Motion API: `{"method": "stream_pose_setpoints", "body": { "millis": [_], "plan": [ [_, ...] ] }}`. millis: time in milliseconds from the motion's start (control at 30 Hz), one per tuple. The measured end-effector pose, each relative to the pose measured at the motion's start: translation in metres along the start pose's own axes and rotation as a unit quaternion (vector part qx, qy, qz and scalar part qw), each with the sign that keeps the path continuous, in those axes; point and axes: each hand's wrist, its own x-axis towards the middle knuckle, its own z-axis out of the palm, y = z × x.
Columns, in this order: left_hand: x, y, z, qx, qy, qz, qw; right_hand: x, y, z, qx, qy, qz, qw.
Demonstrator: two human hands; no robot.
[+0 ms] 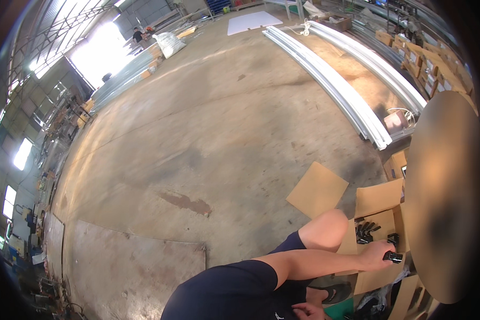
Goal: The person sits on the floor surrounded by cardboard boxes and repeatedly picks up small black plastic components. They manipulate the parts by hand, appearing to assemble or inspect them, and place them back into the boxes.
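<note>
My left hand (pixel 376 256) is closed around a black clamp-like part (pixel 393 257) over the near edge of an open cardboard box (pixel 402 229). Only one end of the part shows; its exact kind is unclear. Inside the box lie several similar black parts (pixel 366 231), and another black part (pixel 393 238) sits just beyond my fingers. My right hand (pixel 308 311) is low at the bottom edge, partly cut off, its fingers loosely apart with nothing visible in them.
A flat cardboard sheet (pixel 318 189) lies on the floor beyond my knee. Long white metal profiles (pixel 336 85) stretch away at the right. A large blurred brown shape (pixel 448 197) blocks the right side. Plastic wrapping (pixel 373 306) lies below the box. Another person (pixel 138 36) is far off.
</note>
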Motion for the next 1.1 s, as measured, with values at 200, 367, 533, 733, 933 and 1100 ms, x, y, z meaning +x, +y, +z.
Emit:
{"method": "stream_pose_setpoints", "body": {
  "millis": [200,367,533,733,933,1100],
  "plan": [
    [-0.006,0.002,0.0,-0.01,-0.01,0.008,1.0,-0.021,0.005,0.014,-0.091,0.013,-0.152,0.984],
    [-0.008,-0.001,0.004,-0.007,-0.003,0.031,0.999,-0.026,0.019,0.01,0.036,0.095,-0.016,0.995],
    [-0.017,-0.005,-0.004,0.029,0.0,0.042,0.999,-0.001,0.071,-0.053,0.139,0.192,-0.073,0.969],
    [-0.007,-0.024,0.014,0.046,-0.003,0.131,0.99,-0.007,0.033,-0.126,0.077,0.406,-0.21,0.886],
    [0.007,-0.023,0.023,0.128,-0.041,0.163,0.977,0.004,0.019,-0.219,0.074,0.501,-0.316,0.802],
    [0.014,-0.017,0.049,0.131,-0.065,0.23,0.962,0.024,0.046,-0.239,0.078,0.614,-0.339,0.709]
  ]
}}
